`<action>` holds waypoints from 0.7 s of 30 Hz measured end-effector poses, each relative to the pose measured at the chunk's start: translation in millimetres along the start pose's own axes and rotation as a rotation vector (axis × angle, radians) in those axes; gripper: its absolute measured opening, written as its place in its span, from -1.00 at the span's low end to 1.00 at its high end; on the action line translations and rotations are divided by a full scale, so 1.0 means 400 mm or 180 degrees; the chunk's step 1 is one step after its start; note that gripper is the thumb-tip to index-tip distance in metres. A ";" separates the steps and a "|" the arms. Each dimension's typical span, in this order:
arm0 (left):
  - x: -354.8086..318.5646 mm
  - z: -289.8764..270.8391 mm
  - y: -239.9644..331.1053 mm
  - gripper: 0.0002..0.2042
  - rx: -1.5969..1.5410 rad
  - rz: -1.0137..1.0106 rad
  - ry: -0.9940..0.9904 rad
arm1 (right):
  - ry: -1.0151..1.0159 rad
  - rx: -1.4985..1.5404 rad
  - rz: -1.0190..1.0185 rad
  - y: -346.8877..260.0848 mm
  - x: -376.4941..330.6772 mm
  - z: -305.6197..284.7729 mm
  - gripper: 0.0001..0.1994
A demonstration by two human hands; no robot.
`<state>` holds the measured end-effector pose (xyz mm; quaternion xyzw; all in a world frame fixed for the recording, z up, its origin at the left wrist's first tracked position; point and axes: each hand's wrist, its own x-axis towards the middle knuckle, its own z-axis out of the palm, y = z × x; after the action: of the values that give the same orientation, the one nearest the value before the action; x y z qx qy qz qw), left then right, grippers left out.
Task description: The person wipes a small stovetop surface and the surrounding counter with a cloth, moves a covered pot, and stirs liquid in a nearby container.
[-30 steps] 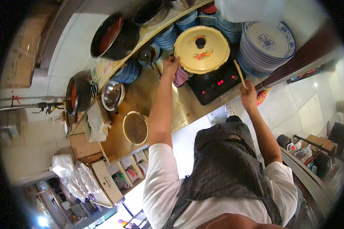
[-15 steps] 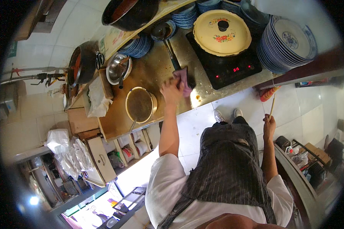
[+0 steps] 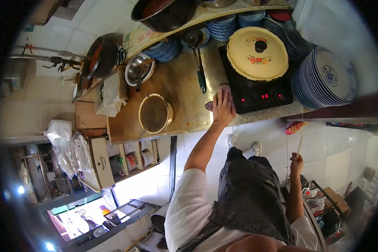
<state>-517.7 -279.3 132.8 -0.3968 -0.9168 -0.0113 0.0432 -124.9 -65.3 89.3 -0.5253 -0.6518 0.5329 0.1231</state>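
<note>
The left hand (image 3: 222, 110) lies flat, fingers spread and pressed onto a crumpled dull-pink cloth (image 3: 221, 93) on the brown-stained surface (image 3: 176, 88), just beside the black induction cooker (image 3: 256, 93) (its red lights glowing). The right hand (image 3: 296, 163) hangs low at the person's side, fingers curled around a thin pale wooden stick (image 3: 299, 145), whose long axis runs nearly upright, tip tilted slightly right. A cream floral enamel lid (image 3: 256, 54) covers the cooker's pot.
</note>
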 end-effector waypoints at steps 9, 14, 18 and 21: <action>0.490 0.166 -0.332 -0.46 0.0114 -0.0597 0.0126 | 0.1017 0.0226 0.0287 0.092 -0.171 -0.059 -0.88; 0.468 0.245 -0.274 -0.45 -0.0369 -0.0297 0.0002 | 0.0996 -0.0203 0.0838 0.123 -0.305 0.022 -0.86; 0.120 0.155 -0.110 -0.47 -0.0574 -0.0010 0.0325 | 0.0514 0.0562 0.1184 0.063 -0.263 0.024 -0.82; -0.119 0.102 -0.021 -0.59 -0.0842 0.0301 0.0623 | 0.0423 0.0382 0.0581 0.019 -0.189 0.032 -0.81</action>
<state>-494.1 -317.3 88.2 -0.4387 -0.8791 -0.1684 0.0802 -98.3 -135.1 108.2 -0.6083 -0.5587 0.5439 0.1482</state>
